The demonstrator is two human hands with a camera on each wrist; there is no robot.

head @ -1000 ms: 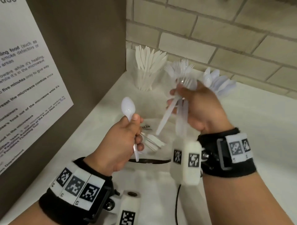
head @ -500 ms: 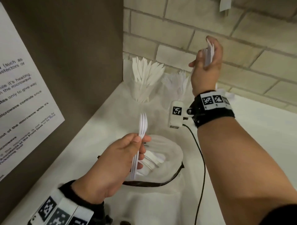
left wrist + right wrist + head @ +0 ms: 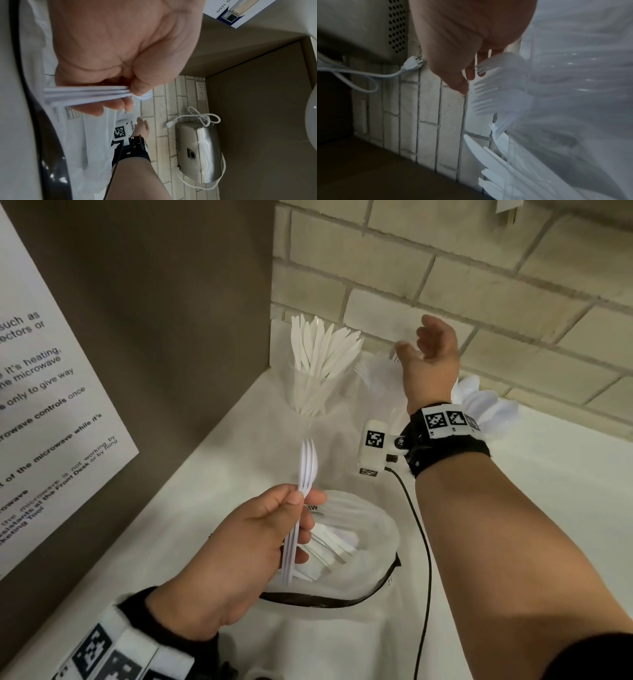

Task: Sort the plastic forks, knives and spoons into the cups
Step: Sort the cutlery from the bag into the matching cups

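While sorting proceeds: left hand clamped on stacked forks, held upright over bag, likely for cupping; right hand fingers apart, empty, above fork cup; knives, spoons cupped on surface.

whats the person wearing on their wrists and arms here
Both forearms are bare. The right hand has a black wrist strap topped by white plates with black square markers, a white camera block bearing a marker, and a thin black cable running down. The left hand has a similar marker band.
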